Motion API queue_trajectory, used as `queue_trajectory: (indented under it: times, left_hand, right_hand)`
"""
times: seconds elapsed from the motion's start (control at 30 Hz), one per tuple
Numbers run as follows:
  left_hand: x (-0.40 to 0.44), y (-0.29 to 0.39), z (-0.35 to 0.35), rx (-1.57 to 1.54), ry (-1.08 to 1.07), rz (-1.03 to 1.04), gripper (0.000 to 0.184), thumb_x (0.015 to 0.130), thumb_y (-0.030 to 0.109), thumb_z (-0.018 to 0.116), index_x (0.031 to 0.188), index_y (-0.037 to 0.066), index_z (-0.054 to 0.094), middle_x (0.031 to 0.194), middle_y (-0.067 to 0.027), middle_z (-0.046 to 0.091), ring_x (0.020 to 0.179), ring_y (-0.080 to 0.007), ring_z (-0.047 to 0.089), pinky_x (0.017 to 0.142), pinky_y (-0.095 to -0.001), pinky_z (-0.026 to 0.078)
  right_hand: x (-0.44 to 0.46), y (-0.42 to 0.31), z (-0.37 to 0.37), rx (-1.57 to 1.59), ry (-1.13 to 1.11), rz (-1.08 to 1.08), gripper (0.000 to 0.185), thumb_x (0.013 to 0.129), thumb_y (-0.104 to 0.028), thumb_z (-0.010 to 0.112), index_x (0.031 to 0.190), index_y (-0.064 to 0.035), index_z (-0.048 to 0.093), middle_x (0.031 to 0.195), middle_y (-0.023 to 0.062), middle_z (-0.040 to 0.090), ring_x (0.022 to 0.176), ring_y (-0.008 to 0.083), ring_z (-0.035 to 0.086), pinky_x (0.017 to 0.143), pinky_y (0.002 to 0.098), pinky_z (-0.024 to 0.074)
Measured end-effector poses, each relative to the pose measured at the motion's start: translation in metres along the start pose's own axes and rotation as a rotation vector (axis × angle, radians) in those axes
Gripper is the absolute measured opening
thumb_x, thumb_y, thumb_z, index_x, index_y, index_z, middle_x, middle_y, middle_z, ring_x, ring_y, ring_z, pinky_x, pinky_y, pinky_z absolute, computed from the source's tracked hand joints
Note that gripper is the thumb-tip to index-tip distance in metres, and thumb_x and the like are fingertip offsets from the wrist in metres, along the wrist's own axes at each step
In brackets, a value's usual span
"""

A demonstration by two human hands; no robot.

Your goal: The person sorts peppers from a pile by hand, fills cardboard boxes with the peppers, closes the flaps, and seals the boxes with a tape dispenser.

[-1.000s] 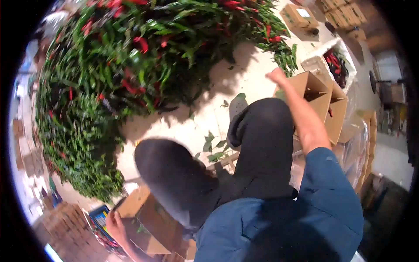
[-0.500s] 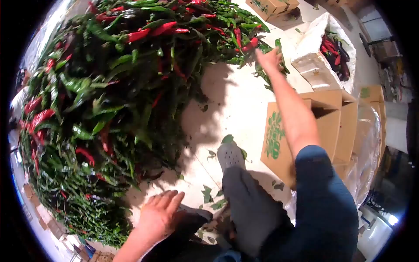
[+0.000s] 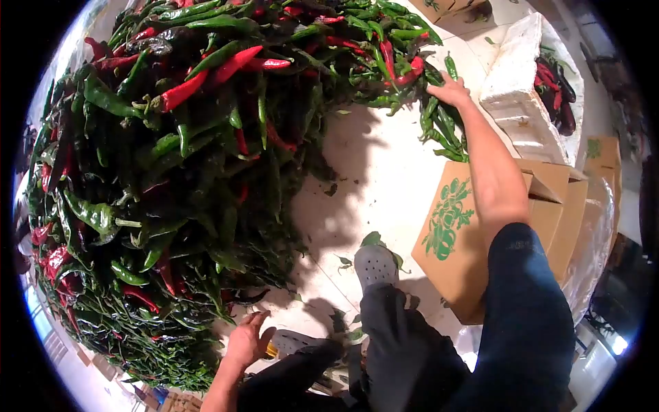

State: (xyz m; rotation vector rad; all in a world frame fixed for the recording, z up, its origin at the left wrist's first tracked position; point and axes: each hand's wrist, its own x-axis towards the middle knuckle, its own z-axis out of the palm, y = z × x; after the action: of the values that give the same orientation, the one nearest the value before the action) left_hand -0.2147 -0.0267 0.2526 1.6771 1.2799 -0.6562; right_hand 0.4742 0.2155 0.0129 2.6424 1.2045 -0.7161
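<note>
A big heap of green and red chili peppers (image 3: 206, 178) fills the left side and reaches across the top. My right hand (image 3: 449, 90) is stretched out to the far right end of the heap, fingers extended over green peppers (image 3: 443, 127) that trail toward the box; a red pepper (image 3: 410, 72) lies just left of the fingertips. Whether the fingers touch the peppers I cannot tell. Low in the view, my left hand (image 3: 247, 341) hovers by the heap's near edge with fingers apart and nothing in it.
An open cardboard box (image 3: 449, 240) with a green vegetable print stands below my right arm. Behind it, a white foam box (image 3: 515, 103) holds eggplants and red peppers. Loose leaves lie on the pale floor (image 3: 364, 178) near my grey shoe (image 3: 376, 266). Another carton (image 3: 446, 8) sits at the top.
The view has shifted, so the box and floor things appear lower and further right. My right hand stays by the peppers at the heap's end. My left hand has turned, its thumb more spread.
</note>
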Motion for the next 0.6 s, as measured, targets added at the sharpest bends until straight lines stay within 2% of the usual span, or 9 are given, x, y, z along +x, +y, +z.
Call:
queue_trajectory:
  times: [0.07,0.13,0.2,0.23,0.33,0.37,0.43,0.47,0.6]
  left_hand:
    - [0.004,-0.002,0.001,-0.023,-0.008,-0.015,0.048,0.093,0.032,0.066,0.133,0.007,0.058,0.125,-0.0211,0.063,0.107,-0.0396,0.064,0.090,-0.0449,0.054]
    - [0.008,0.010,0.002,-0.040,-0.038,0.008,0.047,0.094,0.032,0.065,0.133,0.006,0.058,0.126,-0.0191,0.064,0.108,-0.0401,0.064,0.091,-0.0453,0.053]
    - [0.012,0.011,0.012,-0.019,-0.019,0.162,0.048,0.094,0.032,0.064,0.134,0.006,0.057,0.126,-0.0181,0.064,0.108,-0.0401,0.064,0.091,-0.0457,0.053]
    - [0.014,0.023,0.007,0.020,-0.085,0.136,0.048,0.095,0.031,0.063,0.135,0.006,0.056,0.126,-0.0188,0.063,0.108,-0.0404,0.063,0.091,-0.0461,0.053]
    - [0.022,0.026,0.014,0.087,-0.066,0.218,0.047,0.096,0.031,0.062,0.135,0.006,0.055,0.124,-0.0190,0.063,0.105,-0.0407,0.064,0.090,-0.0461,0.053]
    - [0.024,0.035,0.009,0.092,-0.098,0.186,0.047,0.096,0.031,0.062,0.135,0.006,0.055,0.121,-0.0205,0.064,0.102,-0.0413,0.064,0.088,-0.0461,0.054]
    - [0.033,0.029,0.016,0.076,0.022,0.306,0.046,0.095,0.029,0.064,0.133,0.004,0.057,0.118,-0.0226,0.064,0.101,-0.0422,0.064,0.087,-0.0462,0.054]
    - [0.035,0.031,0.019,0.056,0.049,0.326,0.046,0.095,0.029,0.064,0.132,0.004,0.057,0.118,-0.0232,0.064,0.101,-0.0425,0.064,0.087,-0.0463,0.054]
    - [0.049,0.047,0.029,-0.017,0.083,0.380,0.042,0.094,0.027,0.065,0.128,0.002,0.060,0.111,-0.0229,0.065,0.099,-0.0427,0.064,0.086,-0.0467,0.053]
  right_hand:
    - [-0.021,-0.005,0.009,-0.002,0.041,-0.026,0.094,0.076,-0.058,0.065,0.158,-0.0231,0.032,0.154,0.0301,0.030,0.140,0.0489,0.037,0.117,0.0533,0.0317]
    - [-0.045,-0.014,0.029,0.076,0.080,0.008,0.083,0.082,-0.053,0.061,0.155,-0.0211,0.038,0.151,0.0265,0.035,0.137,0.0467,0.041,0.114,0.0527,0.0351]
    - [-0.098,-0.047,0.037,0.121,0.107,0.166,0.069,0.088,-0.048,0.058,0.149,-0.0190,0.045,0.150,0.0223,0.039,0.136,0.0442,0.043,0.112,0.0543,0.0378]
    - [-0.137,-0.078,0.027,0.129,0.061,0.251,0.058,0.096,-0.042,0.050,0.149,-0.0190,0.046,0.157,0.0176,0.032,0.140,0.0425,0.037,0.112,0.0614,0.0329]
    - [-0.194,-0.102,0.086,0.073,0.155,0.092,0.051,0.093,-0.041,0.054,0.136,-0.0131,0.055,0.140,0.0186,0.046,0.132,0.0414,0.044,0.101,0.0662,0.0376]
    - [-0.219,-0.112,0.106,0.072,0.205,0.044,0.050,0.092,-0.041,0.055,0.133,-0.0119,0.056,0.138,0.0184,0.048,0.131,0.0404,0.045,0.099,0.0659,0.0375]
    - [-0.262,-0.122,0.138,0.090,0.219,-0.077,0.053,0.090,-0.036,0.059,0.138,-0.0126,0.055,0.140,0.0183,0.047,0.130,0.0393,0.043,0.102,0.0650,0.0343]
    - [-0.288,-0.124,0.150,0.121,0.265,-0.157,0.054,0.086,-0.034,0.066,0.135,-0.0110,0.056,0.136,0.0202,0.045,0.129,0.0402,0.042,0.099,0.0645,0.0376]
    - [-0.371,-0.128,0.169,0.081,0.020,-0.418,0.056,0.086,-0.033,0.066,0.135,-0.0080,0.057,0.143,0.0238,0.041,0.135,0.0423,0.036,0.105,0.0632,0.0357]
